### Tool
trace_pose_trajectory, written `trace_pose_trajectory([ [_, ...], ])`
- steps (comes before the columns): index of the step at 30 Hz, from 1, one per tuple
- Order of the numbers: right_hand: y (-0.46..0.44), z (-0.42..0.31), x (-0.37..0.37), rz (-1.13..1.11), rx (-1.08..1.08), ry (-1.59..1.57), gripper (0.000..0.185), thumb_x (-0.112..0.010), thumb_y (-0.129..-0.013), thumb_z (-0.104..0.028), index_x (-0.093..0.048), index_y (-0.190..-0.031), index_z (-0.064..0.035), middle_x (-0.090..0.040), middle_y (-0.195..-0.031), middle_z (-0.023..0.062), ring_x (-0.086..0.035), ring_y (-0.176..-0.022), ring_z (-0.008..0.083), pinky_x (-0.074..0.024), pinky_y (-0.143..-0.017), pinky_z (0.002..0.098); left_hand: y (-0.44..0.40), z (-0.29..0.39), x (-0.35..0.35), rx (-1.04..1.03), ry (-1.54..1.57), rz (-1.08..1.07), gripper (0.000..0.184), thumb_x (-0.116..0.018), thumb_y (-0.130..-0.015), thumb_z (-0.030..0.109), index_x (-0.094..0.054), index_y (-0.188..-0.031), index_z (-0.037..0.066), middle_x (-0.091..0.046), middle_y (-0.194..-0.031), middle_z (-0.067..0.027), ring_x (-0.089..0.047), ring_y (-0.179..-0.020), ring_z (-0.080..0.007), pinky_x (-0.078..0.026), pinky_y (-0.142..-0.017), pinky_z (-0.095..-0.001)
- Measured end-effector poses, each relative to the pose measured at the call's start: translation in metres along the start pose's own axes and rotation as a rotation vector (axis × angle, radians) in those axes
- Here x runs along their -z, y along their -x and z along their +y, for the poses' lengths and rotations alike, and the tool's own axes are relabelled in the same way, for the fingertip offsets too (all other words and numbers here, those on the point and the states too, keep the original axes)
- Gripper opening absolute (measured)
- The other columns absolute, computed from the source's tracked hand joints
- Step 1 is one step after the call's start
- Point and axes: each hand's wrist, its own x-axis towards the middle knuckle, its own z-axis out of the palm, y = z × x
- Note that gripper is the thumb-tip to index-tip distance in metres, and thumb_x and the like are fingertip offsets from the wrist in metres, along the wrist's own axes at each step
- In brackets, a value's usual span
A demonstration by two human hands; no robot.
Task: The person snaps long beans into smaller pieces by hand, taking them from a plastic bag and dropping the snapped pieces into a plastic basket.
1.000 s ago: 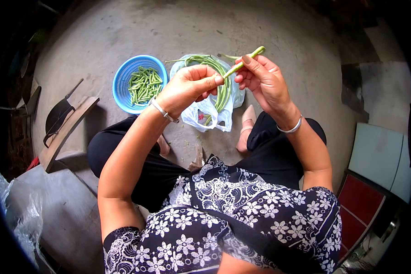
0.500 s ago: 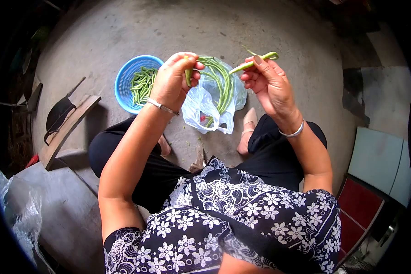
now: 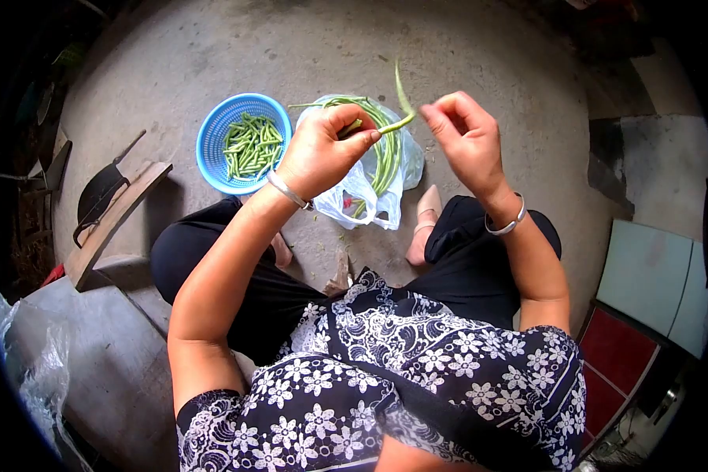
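Observation:
My left hand (image 3: 322, 153) is closed on a long green bean (image 3: 403, 122), which sticks out past the thumb and bends upward at its free end. A short piece of green shows between the fingers. Just right of the bean, my right hand (image 3: 468, 141) has its fingers curled together; whether anything is in them is hidden. Below the hands a thin plastic bag (image 3: 346, 189) on the floor holds long green beans (image 3: 387, 157). Left of the bag is a blue basket (image 3: 212, 130) with many short bean pieces (image 3: 252, 148).
A curved wooden board (image 3: 122, 224) with a dark blade and handle (image 3: 98, 197) stands at the left. Clear plastic (image 3: 43, 362) lies at the lower left. A cabinet with red panels (image 3: 617, 346) is at the right. My feet flank the bag.
The long bean has passed from my right hand to my left. My left hand has swung back toward the middle from near the basket, and my right hand's fingers have left the bean.

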Motion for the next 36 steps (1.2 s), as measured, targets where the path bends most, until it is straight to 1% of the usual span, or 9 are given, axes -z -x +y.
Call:
trace_pose_trajectory([
  [4, -0.003, -0.011, -0.009, -0.176, 0.487, 0.197, 0.018, -0.063, -0.076, -0.007, -0.065, -0.093, -0.005, -0.06, -0.085, 0.0106, -0.06, -0.074, 0.0239, -0.0489, -0.064, 0.0299, 0.002, -0.004, -0.005, -0.102, -0.081, 0.031, 0.012, -0.064, -0.08, 0.011, -0.058, -0.079, 0.001, -0.05, -0.064, 0.0002, -0.043, -0.059, -0.0057, -0.036, -0.052, -0.0225],
  [11, 0.0, -0.006, -0.015, -0.263, 0.308, 0.006, 0.011, -0.061, -0.078, -0.004, -0.064, -0.088, -0.001, -0.06, -0.083, 0.0099, -0.059, -0.068, 0.0183, -0.0491, -0.063, 0.0276, 0.005, 0.001, -0.006, -0.149, -0.12, 0.107, 0.011, -0.065, -0.079, 0.01, -0.06, -0.083, 0.001, -0.055, -0.068, -0.0044, -0.048, -0.061, -0.0094, -0.039, -0.054, -0.0242],
  [16, 0.008, -0.013, -0.021, -0.26, -0.045, -0.339, 0.009, -0.058, -0.083, -0.006, -0.061, -0.089, 0.0008, -0.058, -0.077, 0.0042, -0.057, -0.064, 0.0099, -0.0495, -0.056, 0.0232, 0.004, 0.005, -0.009, -0.211, -0.114, 0.223, 0.01, -0.065, -0.075, 0.009, -0.061, -0.078, 0.0, -0.059, -0.068, -0.0096, -0.056, -0.062, -0.0158, -0.044, -0.056, -0.0278],
  [22, 0.011, -0.012, -0.032, -0.167, -0.253, -0.691, 0.011, -0.056, -0.086, -0.008, -0.057, -0.094, 0.0006, -0.058, -0.075, 0.0041, -0.056, -0.056, 0.0082, -0.05, -0.052, 0.0226, 0.004, -0.001, -0.017, -0.084, 0.091, 0.263, 0.009, -0.063, -0.076, 0.008, -0.06, -0.078, 0.0, -0.058, -0.066, -0.0082, -0.054, -0.06, -0.013, -0.041, -0.054, -0.0258],
  [25, -0.001, -0.01, -0.022, -0.011, -0.257, -0.829, 0.015, -0.052, -0.089, -0.012, -0.055, -0.097, 0.001, -0.06, -0.081, 0.0077, -0.058, -0.062, 0.0101, -0.0519, -0.056, 0.0252, 0.01, -0.008, -0.021, -0.048, 0.101, 0.241, 0.01, -0.063, -0.08, 0.009, -0.059, -0.079, 0.0, -0.049, -0.061, 0.0022, -0.043, -0.058, -0.0044, -0.036, -0.051, -0.0215],
  [27, -0.01, -0.008, -0.007, 0.044, -0.254, -0.944, 0.015, -0.052, -0.09, -0.012, -0.054, -0.099, 0.0003, -0.06, -0.084, 0.0088, -0.058, -0.066, 0.0108, -0.0525, -0.059, 0.026, 0.011, -0.029, -0.018, -0.002, -0.21, 0.104, 0.01, -0.063, -0.078, 0.012, -0.06, -0.08, 0.002, -0.053, -0.059, -0.0037, -0.049, -0.054, -0.0095, -0.038, -0.049, -0.0255],
  [31, -0.014, 0.002, 0.015, 0.058, -0.221, -0.99, 0.016, -0.049, -0.091, -0.014, -0.053, -0.1, -0.001, -0.061, -0.089, 0.0105, -0.06, -0.069, 0.0127, -0.0525, -0.064, 0.0272, 0.03, -0.06, -0.011, 0.099, -0.794, -0.242, 0.012, -0.064, -0.071, 0.015, -0.06, -0.078, 0.006, -0.062, -0.073, -0.0153, -0.062, -0.07, -0.0313, -0.047, -0.059, -0.041],
  [33, -0.015, 0.004, 0.021, 0.06, -0.186, -0.998, 0.016, -0.047, -0.092, -0.013, -0.053, -0.1, -0.0012, -0.061, -0.091, 0.0121, -0.061, -0.072, 0.015, -0.0526, -0.067, 0.0285, 0.042, -0.072, -0.016, 0.137, -0.99, -0.32, 0.018, -0.065, -0.07, 0.019, -0.056, -0.083, 0.009, -0.063, -0.076, -0.0139, -0.062, -0.074, -0.0318, -0.048, -0.064, -0.0424],
  [36, -0.015, 0.002, 0.023, 0.05, -0.123, -0.977, 0.016, -0.047, -0.092, -0.013, -0.053, -0.101, -0.0008, -0.061, -0.093, 0.0127, -0.062, -0.076, 0.0163, -0.0526, -0.069, 0.0288, 0.046, -0.082, -0.023, 0.156, -0.872, -0.355, 0.02, -0.066, -0.073, 0.022, -0.058, -0.08, 0.006, -0.063, -0.075, -0.0153, -0.062, -0.074, -0.0312, -0.048, -0.063, -0.0409],
])
